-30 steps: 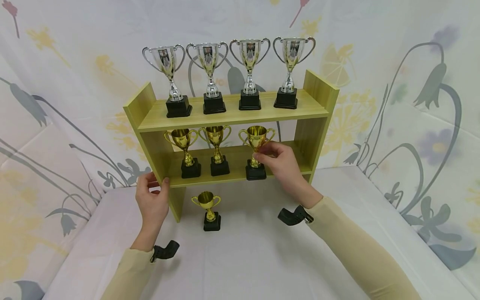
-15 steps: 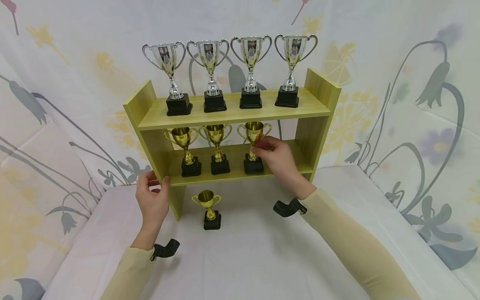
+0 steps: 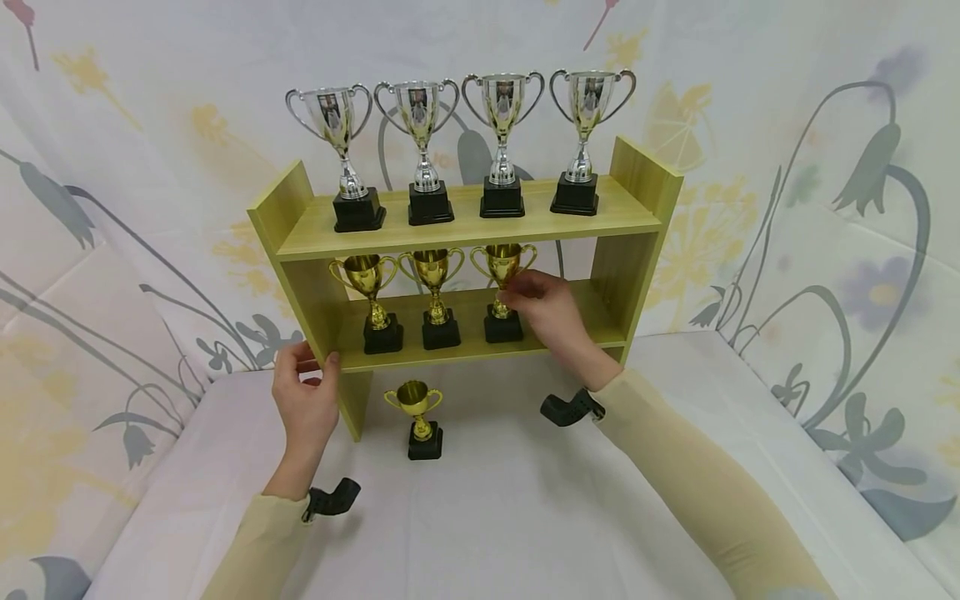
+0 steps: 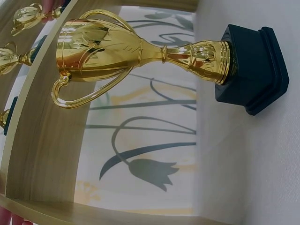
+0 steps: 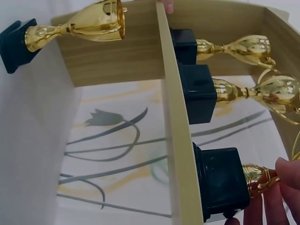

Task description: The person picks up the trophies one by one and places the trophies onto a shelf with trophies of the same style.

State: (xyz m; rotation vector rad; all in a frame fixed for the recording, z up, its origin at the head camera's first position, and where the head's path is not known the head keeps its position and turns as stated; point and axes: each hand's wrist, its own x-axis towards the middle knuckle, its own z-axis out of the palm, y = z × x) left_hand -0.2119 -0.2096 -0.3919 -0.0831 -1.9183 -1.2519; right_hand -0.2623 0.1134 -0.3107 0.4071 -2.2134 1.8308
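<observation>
My right hand (image 3: 551, 312) pinches the stem of a gold trophy cup (image 3: 503, 262) on the middle shelf. In the right wrist view the thumb and fingers meet at its stem, and its black base (image 5: 222, 180) sits upright at the shelf's front edge. To its left stand two more gold trophies, one in the middle (image 3: 434, 271) and one at the left end (image 3: 365, 279). My left hand (image 3: 306, 396) grips the left side panel of the wooden shelf unit (image 3: 465, 242), thumb in front, other fingers partly hidden behind. Nearby, another gold trophy (image 3: 417, 417) stands upright on the table.
Several silver trophies stand in a row on the top board, the rightmost silver trophy (image 3: 579, 142) near the right side panel (image 3: 641, 250). A white cloth (image 3: 487, 508) covers the table. Behind hangs a flower-printed backdrop (image 3: 787, 192).
My right hand has shifted the gold trophy left and slightly back on the middle shelf, towards the other two. The left hand stays on the side panel.
</observation>
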